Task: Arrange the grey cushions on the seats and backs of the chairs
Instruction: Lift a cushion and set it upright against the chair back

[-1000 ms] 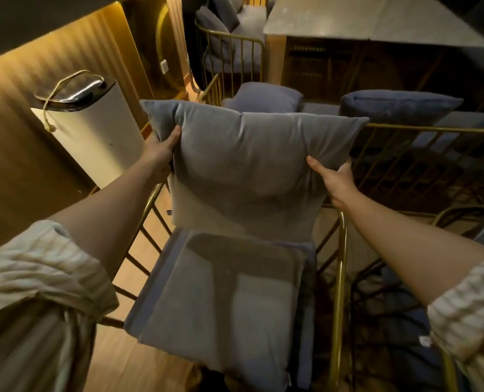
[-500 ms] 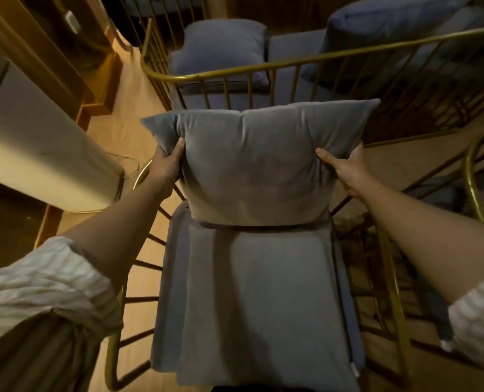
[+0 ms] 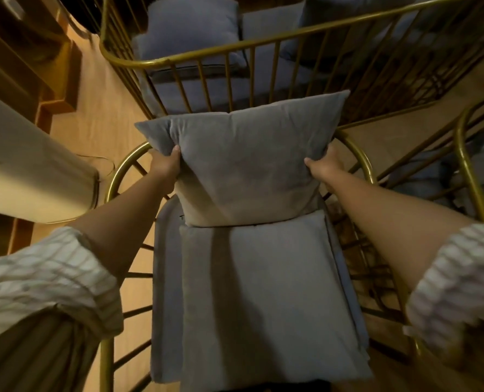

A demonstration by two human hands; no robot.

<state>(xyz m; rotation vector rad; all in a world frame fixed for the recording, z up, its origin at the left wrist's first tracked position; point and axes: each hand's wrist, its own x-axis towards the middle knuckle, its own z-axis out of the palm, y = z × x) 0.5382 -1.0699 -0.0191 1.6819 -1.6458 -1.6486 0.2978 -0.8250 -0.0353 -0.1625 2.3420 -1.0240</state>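
A grey back cushion (image 3: 249,162) stands upright at the rear of a gold wire chair (image 3: 122,168), its lower edge resting on the grey seat cushion (image 3: 263,301). My left hand (image 3: 164,165) grips the back cushion's left side, thumb on the front. On the right side, my right hand (image 3: 324,165) holds it the same way. The seat cushion lies flat and fills the chair's seat.
Behind stands another gold wire chair (image 3: 207,52) with grey cushions (image 3: 190,26) on it. A white cylindrical appliance (image 3: 34,171) is at the left on the wooden floor (image 3: 99,103). A further gold chair frame (image 3: 467,154) stands at the right.
The back cushion has come down from mid-air and now rests on the seat cushion against the chair's back. My view has tilted further down over the chair.
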